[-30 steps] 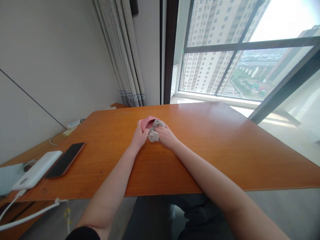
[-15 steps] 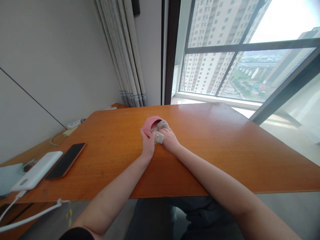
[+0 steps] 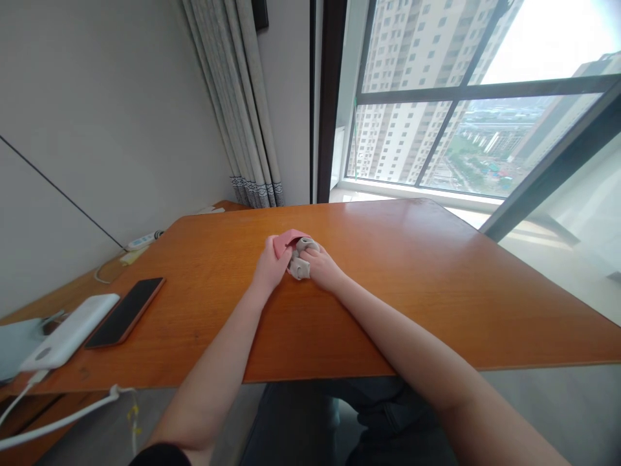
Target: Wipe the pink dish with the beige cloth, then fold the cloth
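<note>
Head view: both hands meet near the middle of the tabletop point(image 3: 388, 285). The left hand point(image 3: 270, 270) pinches the rim of a small pink pouch point(image 3: 286, 242), seemingly to hold its mouth open. The right hand point(image 3: 322, 268) is closed around a grey bundle point(image 3: 299, 264), its far end at the pouch opening; how much is inside, I cannot tell. By the left edge lie a phone point(image 3: 125, 312) and white power bank point(image 3: 68, 331).
</note>
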The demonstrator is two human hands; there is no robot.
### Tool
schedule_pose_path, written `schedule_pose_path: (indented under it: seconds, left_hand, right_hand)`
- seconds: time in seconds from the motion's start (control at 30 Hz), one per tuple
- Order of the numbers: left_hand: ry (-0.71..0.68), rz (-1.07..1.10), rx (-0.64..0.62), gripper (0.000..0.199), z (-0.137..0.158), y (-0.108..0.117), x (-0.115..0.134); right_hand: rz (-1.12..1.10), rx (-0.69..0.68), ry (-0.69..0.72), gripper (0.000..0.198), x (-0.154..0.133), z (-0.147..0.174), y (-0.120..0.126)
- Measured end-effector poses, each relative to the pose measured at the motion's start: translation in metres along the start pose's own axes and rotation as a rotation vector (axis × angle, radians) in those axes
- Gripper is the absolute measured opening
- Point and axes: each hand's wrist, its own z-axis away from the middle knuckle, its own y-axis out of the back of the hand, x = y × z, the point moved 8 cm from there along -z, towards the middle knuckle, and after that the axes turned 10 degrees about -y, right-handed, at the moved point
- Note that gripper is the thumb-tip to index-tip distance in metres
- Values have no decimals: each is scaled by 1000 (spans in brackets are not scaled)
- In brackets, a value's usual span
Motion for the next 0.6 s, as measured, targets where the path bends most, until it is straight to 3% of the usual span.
schedule_pose_path:
  seconds: [0.1,0.2,0.33,0.4,0.5,0.6]
  left_hand:
    - [-17,187,146,62,11,-9,6]
    - [-19,249,213,60,17,-20,9]
    - [32,180,185,34,8,-12,0]
    - [10,122,113,31,1,-4,0]
    - [-37,29,-38,33,-4,-1,3]
    - [-52,61,-5,54,1,-5,7]
  right_hand:
    - [17,55,-71,18,3,2,1]
    - [9,71,-105,17,4,3,3]
    - [2,10,-85,14,2,0,2]
    - [-14,-7,-42,14,-1,-2,2]
    - [-48,-18,18,15,-3,-2,1]
    - [-43,-8,-31,16,7,0,1]
